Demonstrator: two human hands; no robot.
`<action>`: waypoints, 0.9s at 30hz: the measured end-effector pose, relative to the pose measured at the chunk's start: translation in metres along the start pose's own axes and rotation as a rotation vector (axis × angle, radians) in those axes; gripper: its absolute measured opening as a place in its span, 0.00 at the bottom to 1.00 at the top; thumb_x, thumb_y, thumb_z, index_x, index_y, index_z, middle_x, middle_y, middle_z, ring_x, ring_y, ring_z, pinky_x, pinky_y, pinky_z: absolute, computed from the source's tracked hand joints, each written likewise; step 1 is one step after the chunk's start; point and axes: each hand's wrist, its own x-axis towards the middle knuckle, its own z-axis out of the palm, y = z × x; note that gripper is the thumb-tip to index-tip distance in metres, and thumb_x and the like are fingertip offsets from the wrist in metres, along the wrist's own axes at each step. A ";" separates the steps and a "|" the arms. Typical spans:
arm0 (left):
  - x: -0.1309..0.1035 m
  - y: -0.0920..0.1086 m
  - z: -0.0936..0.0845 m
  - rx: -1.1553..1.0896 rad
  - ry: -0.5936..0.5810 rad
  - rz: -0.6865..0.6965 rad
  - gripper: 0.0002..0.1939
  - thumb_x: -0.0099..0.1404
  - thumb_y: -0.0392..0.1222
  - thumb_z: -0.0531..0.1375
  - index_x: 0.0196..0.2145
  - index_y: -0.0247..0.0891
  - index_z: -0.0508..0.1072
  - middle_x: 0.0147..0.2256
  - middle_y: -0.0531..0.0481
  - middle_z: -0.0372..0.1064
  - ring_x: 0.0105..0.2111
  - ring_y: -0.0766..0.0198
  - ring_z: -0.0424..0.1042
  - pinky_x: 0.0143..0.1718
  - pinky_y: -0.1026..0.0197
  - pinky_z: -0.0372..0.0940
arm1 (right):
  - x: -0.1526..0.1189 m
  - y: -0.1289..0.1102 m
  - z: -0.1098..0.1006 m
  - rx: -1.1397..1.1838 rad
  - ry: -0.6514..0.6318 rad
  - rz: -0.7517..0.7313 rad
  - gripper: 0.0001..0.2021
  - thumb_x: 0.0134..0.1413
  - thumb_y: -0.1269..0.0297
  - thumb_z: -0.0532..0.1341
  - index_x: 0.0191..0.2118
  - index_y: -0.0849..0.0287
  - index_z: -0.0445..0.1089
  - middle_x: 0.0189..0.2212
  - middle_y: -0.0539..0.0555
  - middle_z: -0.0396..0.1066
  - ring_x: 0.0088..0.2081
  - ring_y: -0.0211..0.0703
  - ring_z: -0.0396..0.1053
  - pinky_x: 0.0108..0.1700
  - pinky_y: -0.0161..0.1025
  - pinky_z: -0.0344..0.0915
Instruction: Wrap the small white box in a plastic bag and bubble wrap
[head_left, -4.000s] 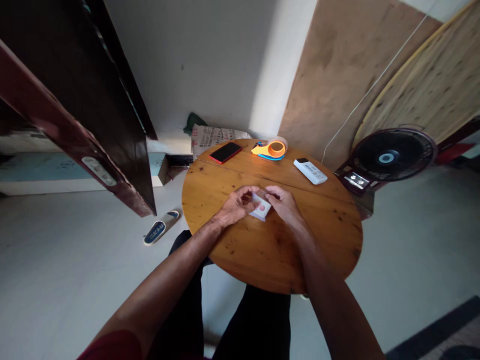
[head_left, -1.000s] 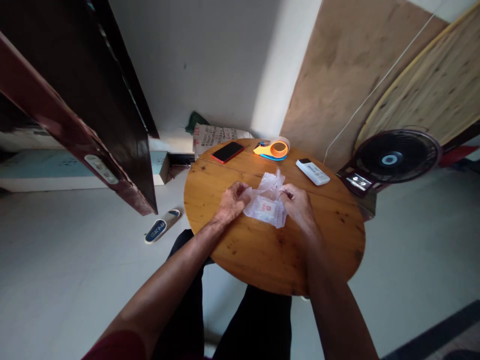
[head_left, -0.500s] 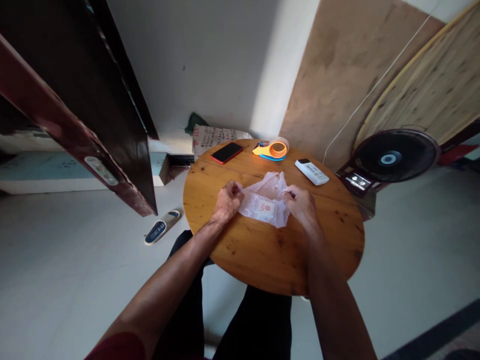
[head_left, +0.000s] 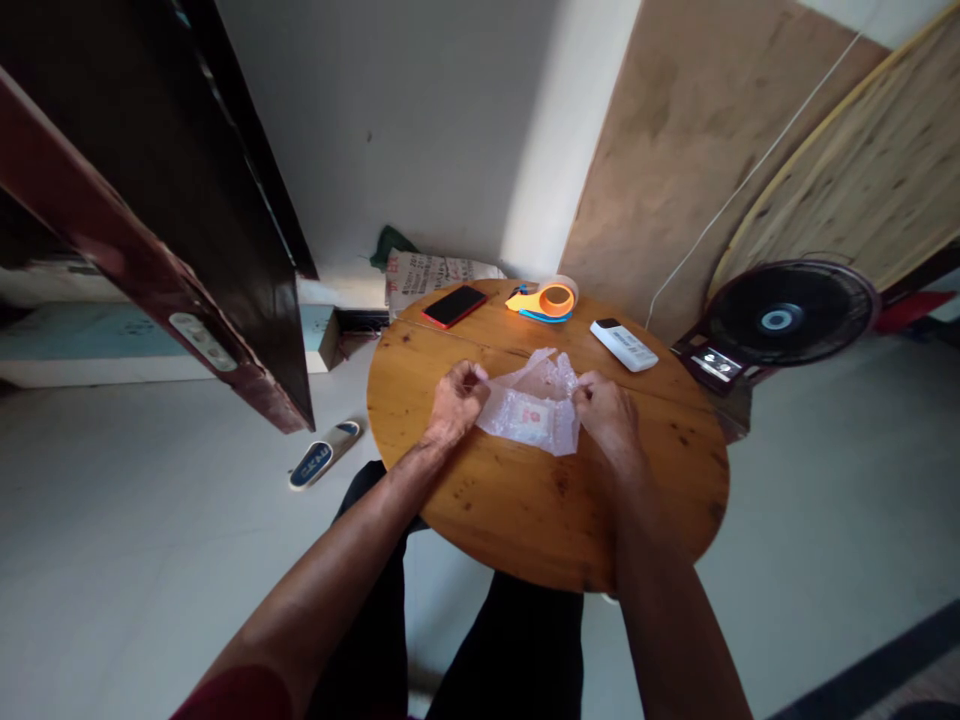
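A sheet of clear bubble wrap (head_left: 501,415) lies on the round wooden table (head_left: 480,500), wrapped about a small white packet (head_left: 531,416) with a red mark. My left hand (head_left: 459,396) pinches the wrap's left edge between thumb and fingers. At the right edge my right hand (head_left: 603,408) is closed on the wrap in the same way. The far part of the wrap stands up loosely, crumpled, between both hands. What exactly the packet is cannot be made out through the film.
Along the table's far side are a phone with a red edge (head_left: 454,306), an orange tape dispenser (head_left: 541,300) and a white box-shaped device (head_left: 624,345). A dark fan (head_left: 787,315) stands to the right. A slipper (head_left: 324,455) lies on the floor at left.
The raised far part of the bubble wrap has sunk and folded slightly. My right hand has shifted a little to the right, still gripping the edge; my left hand has hardly moved.
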 end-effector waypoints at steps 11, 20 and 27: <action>-0.004 0.008 0.001 0.105 -0.070 0.275 0.03 0.54 0.37 0.60 0.24 0.36 0.70 0.41 0.44 0.68 0.46 0.56 0.68 0.46 0.56 0.63 | 0.004 0.005 0.013 0.328 0.055 -0.129 0.08 0.54 0.65 0.57 0.40 0.53 0.69 0.37 0.51 0.76 0.38 0.43 0.72 0.36 0.36 0.60; -0.010 0.014 0.000 0.201 -0.235 0.292 0.09 0.59 0.40 0.60 0.24 0.35 0.74 0.53 0.43 0.66 0.50 0.57 0.66 0.55 0.53 0.60 | 0.001 0.002 0.013 0.455 0.129 -0.284 0.11 0.52 0.71 0.51 0.37 0.55 0.69 0.38 0.53 0.73 0.39 0.44 0.70 0.41 0.38 0.63; -0.008 0.004 0.001 0.302 -0.221 0.246 0.09 0.60 0.41 0.59 0.29 0.35 0.78 0.51 0.41 0.67 0.51 0.53 0.67 0.55 0.52 0.61 | 0.004 -0.001 0.018 0.594 0.059 -0.400 0.12 0.57 0.67 0.51 0.36 0.57 0.72 0.46 0.55 0.70 0.44 0.43 0.69 0.47 0.39 0.64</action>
